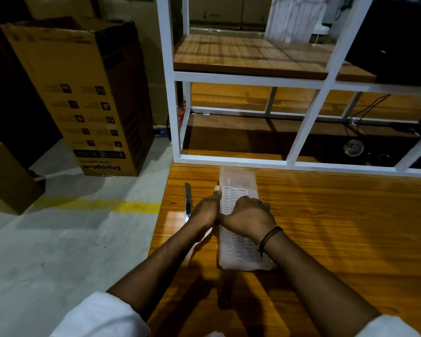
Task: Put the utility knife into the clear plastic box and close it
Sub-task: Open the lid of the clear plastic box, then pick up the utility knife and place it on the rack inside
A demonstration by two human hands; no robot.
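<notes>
Utility knife point(187, 203) lies on the bench point(326, 227), just left of the clear plastic box point(238, 181), not yet inside. Your left hand point(206, 210) and right hand point(247, 215) clasp the box, fingers curled around it. Loading and closing remain, by my read.

Both bare forearms reach forward from rolled white sleeves, converging until the hands meet side by side. The left hand point(206, 207) is turned edge-on, its thumb stretched straight ahead and the fingers hidden from the camera. The right hand point(247, 216) lies palm-down with its fingers curled over and its thumb angled toward the left hand, a dark corded band circling the wrist.
</notes>
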